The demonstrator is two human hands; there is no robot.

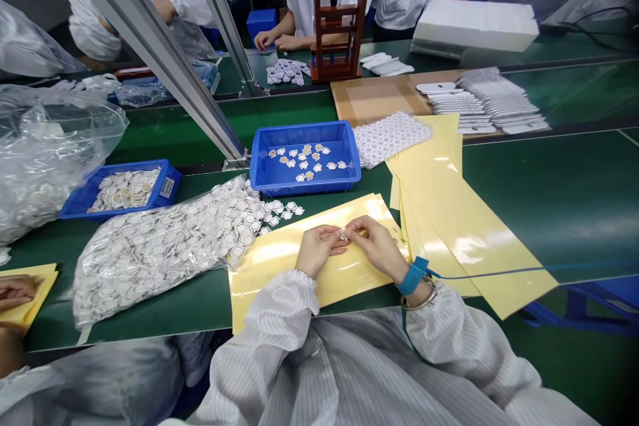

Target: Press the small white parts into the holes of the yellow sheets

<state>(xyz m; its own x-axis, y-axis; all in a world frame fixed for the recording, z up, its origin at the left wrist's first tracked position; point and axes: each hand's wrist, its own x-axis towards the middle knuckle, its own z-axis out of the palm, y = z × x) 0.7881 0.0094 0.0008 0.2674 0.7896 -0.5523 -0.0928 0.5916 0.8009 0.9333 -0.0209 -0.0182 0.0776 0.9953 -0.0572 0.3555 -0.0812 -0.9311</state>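
**The left hand [315,250] and right hand [378,248] pinch a small white disc [344,234] above a yellow sheet [279,273].**

Both hands stand narrow, fingertips meeting on the disc at the middle of the sheet, a close grip that steadies so small a piece. A blue tray [304,185] of loose discs sits at 12 o'clock, a bulging plastic bag [164,256] of discs lies at 9 o'clock on the bench [559,206], and a blue strap [412,276] circles the right wrist.

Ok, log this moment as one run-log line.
left hand: pinching small white part | right hand: same part, wearing blue wrist strap | under: yellow sheet | beyond: blue tray
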